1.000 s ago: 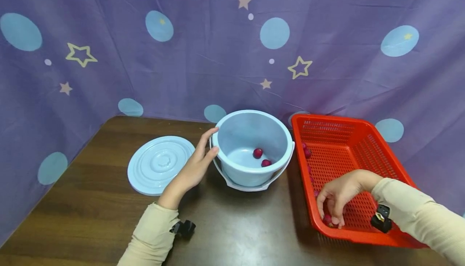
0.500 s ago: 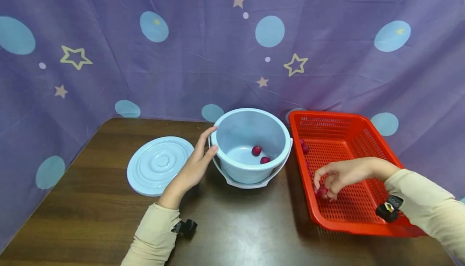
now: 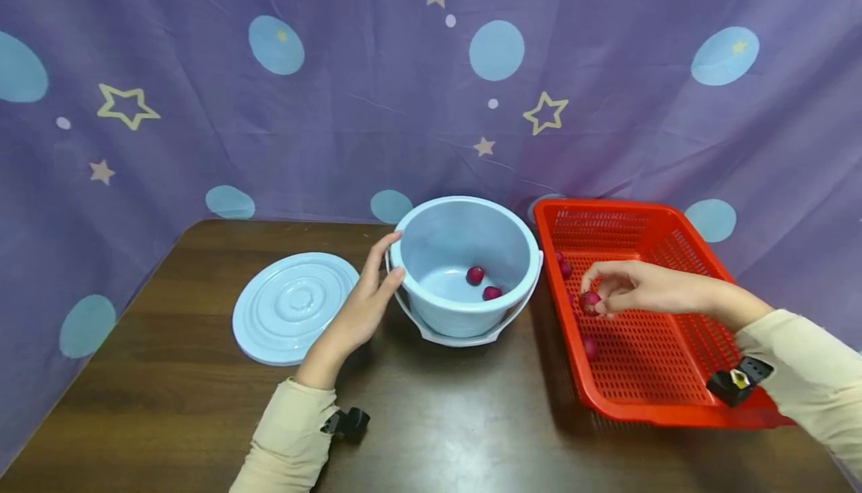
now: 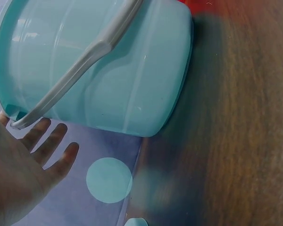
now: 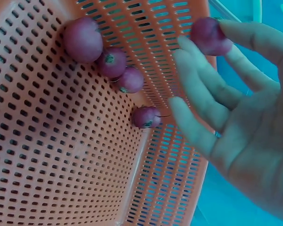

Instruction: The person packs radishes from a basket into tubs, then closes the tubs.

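Observation:
My right hand (image 3: 646,287) pinches a small red radish (image 3: 590,302) between thumb and fingers, over the left side of a red slotted basket (image 3: 663,413). In the right wrist view this radish (image 5: 210,36) is held above the basket wall, and several others, such as a large radish (image 5: 82,40), lie along the basket's edge. My left hand (image 3: 353,313) touches the left rim of a light blue bucket (image 3: 458,321) with thumb and forefinger extended. Its remaining fingers (image 4: 52,141) spread loosely beside the bucket. Two radishes (image 3: 475,276) lie on the bucket's floor.
A round light blue lid (image 3: 296,310) lies flat on the dark wooden table (image 3: 431,418), left of the bucket. The bucket's handle (image 3: 465,341) hangs down in front. Behind the table hangs a purple curtain (image 3: 337,104) with stars and dots.
My right hand has lifted a radish from the basket's near left corner and moved it toward the back, nearer the bucket. My left hand stays at the bucket's rim. The head view has shifted slightly.

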Available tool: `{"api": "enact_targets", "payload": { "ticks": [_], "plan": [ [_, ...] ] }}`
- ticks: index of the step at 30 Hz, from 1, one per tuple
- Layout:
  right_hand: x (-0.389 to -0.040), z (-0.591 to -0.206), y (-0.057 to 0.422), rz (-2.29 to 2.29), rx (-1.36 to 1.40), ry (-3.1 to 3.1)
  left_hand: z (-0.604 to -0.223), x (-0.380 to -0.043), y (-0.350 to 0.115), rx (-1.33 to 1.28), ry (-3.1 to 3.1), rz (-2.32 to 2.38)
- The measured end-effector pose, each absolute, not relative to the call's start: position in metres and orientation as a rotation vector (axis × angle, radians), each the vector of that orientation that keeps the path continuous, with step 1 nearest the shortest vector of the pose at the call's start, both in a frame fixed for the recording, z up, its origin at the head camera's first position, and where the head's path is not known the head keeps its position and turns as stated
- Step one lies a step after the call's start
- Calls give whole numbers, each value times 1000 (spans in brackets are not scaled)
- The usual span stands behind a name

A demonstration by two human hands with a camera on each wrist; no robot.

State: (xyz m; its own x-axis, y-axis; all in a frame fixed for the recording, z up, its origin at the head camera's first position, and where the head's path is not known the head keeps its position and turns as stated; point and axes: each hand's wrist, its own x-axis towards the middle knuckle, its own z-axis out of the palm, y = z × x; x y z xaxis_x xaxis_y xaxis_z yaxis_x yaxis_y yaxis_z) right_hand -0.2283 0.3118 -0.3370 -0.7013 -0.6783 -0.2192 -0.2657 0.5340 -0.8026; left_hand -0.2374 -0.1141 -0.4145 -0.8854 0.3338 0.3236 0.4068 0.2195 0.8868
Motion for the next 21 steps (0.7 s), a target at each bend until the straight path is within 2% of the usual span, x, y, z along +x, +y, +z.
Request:
{"api": "enact_targets", "payload": {
  "ticks": [8, 21],
  "plan": [
    [-230, -328, 300, -1127, -721, 2503, -411, -236, -113, -724, -2386, -1802],
    [-234, -314, 274, -1280, -837, 2656, -414, -235, -111, -718, -2361, -1826]
  ]
}}
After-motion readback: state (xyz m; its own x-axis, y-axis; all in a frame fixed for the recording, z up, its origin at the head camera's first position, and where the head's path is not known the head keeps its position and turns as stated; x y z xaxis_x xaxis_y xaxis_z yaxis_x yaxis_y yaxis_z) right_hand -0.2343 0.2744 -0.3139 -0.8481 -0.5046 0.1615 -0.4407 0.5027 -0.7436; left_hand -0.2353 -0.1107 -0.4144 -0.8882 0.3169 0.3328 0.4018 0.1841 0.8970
